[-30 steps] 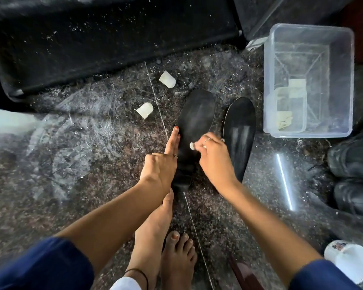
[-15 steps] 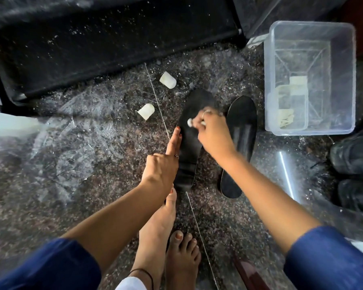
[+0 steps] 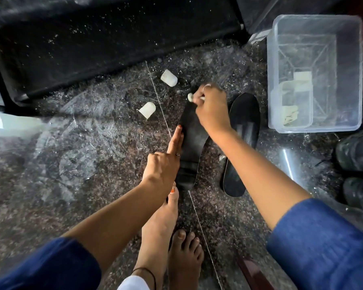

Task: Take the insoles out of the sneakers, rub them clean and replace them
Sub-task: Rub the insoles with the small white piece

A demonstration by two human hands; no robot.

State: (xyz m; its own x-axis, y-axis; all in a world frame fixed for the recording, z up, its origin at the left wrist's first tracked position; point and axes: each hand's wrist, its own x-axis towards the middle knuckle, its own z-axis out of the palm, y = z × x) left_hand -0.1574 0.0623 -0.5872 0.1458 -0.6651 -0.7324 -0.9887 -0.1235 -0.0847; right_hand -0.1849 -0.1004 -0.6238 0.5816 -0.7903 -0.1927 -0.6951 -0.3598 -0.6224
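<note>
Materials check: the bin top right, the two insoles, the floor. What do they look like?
Clear bin: translucent plastic, probably rigid; floor and contents show through the walls.
Insole being rubbed and spare insole: matte black, thin and flat, likely foam or rubber; cannot tell which.
Floor: polished speckled stone, granite-like; it mirrors window light.

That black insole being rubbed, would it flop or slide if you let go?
The insole is thin and flat, so probably light and bendy. The floor looks polished; it may slide, which is likely why the left hand pins it while the right hand rubs.
</note>
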